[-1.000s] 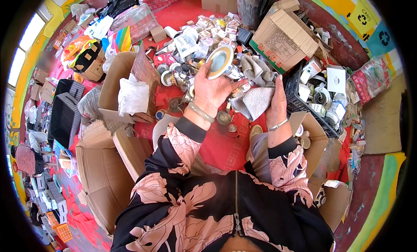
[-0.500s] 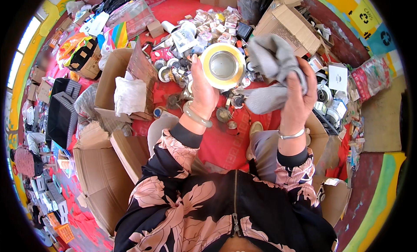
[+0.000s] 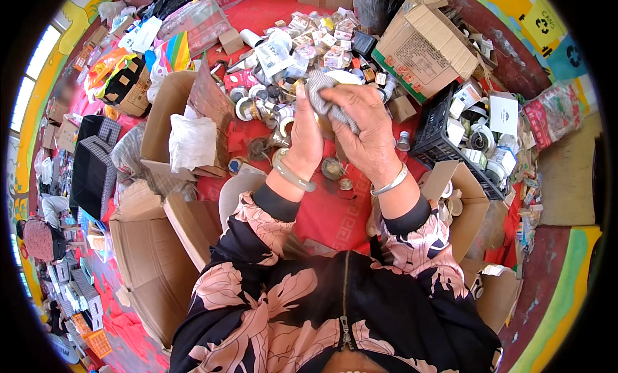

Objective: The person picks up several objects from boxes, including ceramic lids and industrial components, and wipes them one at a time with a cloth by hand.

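Note:
My left hand (image 3: 305,138) is raised before my chest, thumb up, wearing a pale bangle. It is closed on the round ring-shaped fitting that showed a yellowish face and silvery centre a moment ago. Now the fitting is mostly hidden, and its tilt I cannot tell. In my right hand (image 3: 368,130), with a silver bangle, a bunched grey cloth (image 3: 319,93) is pinched and pressed close against the left hand's side. Beyond both hands lies a heap of small boxes and round fittings (image 3: 302,48) on red floor covering.
An open carton (image 3: 168,119) with a white cloth stands at left, larger cartons (image 3: 151,263) nearer. At right, a black crate (image 3: 432,125) holds boxes and round fittings, and a smaller carton (image 3: 473,205) stands before it. A tilted carton (image 3: 428,45) lies at far right.
My right hand has moved left and brought the grey cloth onto the fitting. The cloth, loosely hanging before, is now bunched. The fitting's face is covered; my left hand stays almost in place.

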The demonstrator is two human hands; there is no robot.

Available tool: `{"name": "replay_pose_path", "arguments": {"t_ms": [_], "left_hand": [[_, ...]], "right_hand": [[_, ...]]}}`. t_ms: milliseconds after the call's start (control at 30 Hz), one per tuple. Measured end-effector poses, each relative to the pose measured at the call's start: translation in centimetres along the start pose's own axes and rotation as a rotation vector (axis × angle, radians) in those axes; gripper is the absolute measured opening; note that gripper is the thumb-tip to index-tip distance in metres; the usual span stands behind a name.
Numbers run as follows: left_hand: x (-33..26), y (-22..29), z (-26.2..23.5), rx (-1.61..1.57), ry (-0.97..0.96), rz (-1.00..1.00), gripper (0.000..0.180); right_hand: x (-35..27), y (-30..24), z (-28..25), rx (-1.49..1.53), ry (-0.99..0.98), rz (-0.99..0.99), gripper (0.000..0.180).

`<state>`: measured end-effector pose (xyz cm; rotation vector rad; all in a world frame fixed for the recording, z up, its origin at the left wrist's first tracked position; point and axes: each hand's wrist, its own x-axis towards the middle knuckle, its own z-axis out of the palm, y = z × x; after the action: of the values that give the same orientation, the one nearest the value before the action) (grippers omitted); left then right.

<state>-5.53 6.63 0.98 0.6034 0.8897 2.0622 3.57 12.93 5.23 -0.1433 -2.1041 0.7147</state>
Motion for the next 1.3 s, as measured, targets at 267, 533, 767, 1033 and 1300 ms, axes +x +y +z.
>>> {"name": "replay_pose_path", "arguments": {"t_ms": [267, 533, 767, 1033, 1300], "left_hand": [[0.3, -0.1, 0.0, 0.132, -0.147, 0.117, 0.060], [-0.1, -0.4, 2.1, -0.005, -0.170, 0.039, 0.064], [-0.3, -0.4, 0.7, 0.034, -0.127, 0.002, 0.056], [0.1, 0.8, 0.5, 0.012, -0.146, 0.074, 0.054], [0.0, -0.3, 1.4, 0.024, -0.187, 0.069, 0.057]], "right_hand": [[0.1, 0.9, -5.5, -0.024, -0.446, 0.041, 0.031], [-0.9, 1.9, -3.0, -0.213, 0.213, 0.090, 0.030], [-0.6, 0.2, -2.0, 0.130, -0.109, 0.152, 0.028], [-0.3, 1.3, -8.4, -0.279, -0.424, 0.174, 0.025], [0.4, 1.7, -5.1, 0.006, 0.110, 0.192, 0.029]]}}
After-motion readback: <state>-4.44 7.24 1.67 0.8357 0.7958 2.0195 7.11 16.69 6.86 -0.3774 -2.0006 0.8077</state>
